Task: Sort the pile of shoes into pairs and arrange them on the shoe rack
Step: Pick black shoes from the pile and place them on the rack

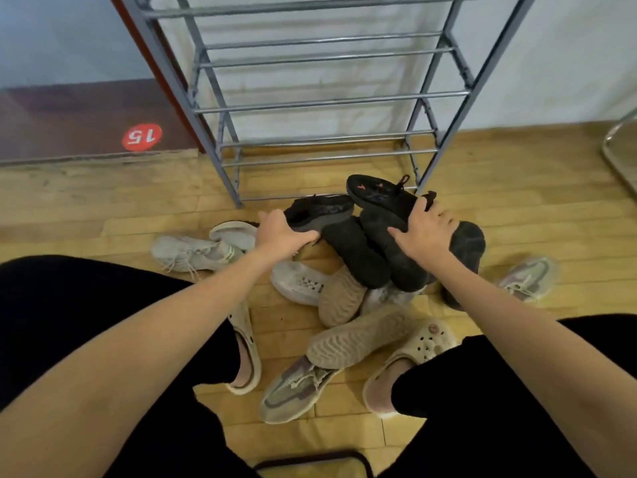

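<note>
A heap of shoes lies on the wooden floor in front of the grey metal shoe rack, whose shelves hold nothing. My left hand grips a black sneaker by its heel end. My right hand grips a second black sneaker, turned sole-up with red marks on the sole. Below them lie two dark fuzzy shoes, two beige shoes sole-up, a white sneaker and an olive-purple sneaker.
Two pale grey sneakers lie to the left, another olive-purple sneaker to the right. My feet wear beige clogs. A dark step with a red "15" sticker is at the left, a chrome frame at the right edge.
</note>
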Demonstrator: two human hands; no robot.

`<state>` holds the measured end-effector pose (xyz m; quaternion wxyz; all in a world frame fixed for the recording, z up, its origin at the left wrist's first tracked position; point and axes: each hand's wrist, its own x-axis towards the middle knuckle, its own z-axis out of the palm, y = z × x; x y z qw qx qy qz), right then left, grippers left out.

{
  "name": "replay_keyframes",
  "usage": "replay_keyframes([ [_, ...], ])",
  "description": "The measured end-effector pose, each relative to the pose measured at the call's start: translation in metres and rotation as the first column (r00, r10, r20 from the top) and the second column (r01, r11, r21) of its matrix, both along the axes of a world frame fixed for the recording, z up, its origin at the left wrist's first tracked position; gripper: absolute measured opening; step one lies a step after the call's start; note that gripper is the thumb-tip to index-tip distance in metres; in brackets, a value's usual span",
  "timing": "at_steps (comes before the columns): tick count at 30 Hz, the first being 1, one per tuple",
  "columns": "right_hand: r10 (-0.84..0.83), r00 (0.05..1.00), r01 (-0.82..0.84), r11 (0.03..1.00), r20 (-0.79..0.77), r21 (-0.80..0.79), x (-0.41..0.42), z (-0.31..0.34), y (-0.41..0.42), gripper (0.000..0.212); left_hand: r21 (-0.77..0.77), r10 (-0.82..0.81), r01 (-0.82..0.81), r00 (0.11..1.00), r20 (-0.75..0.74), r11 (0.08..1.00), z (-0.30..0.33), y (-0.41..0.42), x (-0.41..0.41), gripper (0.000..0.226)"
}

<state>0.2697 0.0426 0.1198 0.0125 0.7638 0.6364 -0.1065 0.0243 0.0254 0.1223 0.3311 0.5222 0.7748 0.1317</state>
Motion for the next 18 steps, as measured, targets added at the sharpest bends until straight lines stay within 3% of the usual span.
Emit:
replay_keyframes([
  [5,-0.121,0.993,0.122,0.992,-0.002,0.029,0.021,-0.046,0.036,0.081,0.162,-0.019,0.020,1.000,-0.006,0.987,-0.051,0.029,0.027,0.079],
  [18,-0.186,0.979,0.196,0.970,-0.084,0.141,0.023,-0.131,0.165,0.072,0.401,0.174,-0.206,0.978,0.117,0.892,-0.153,0.154,0.078,0.080],
])
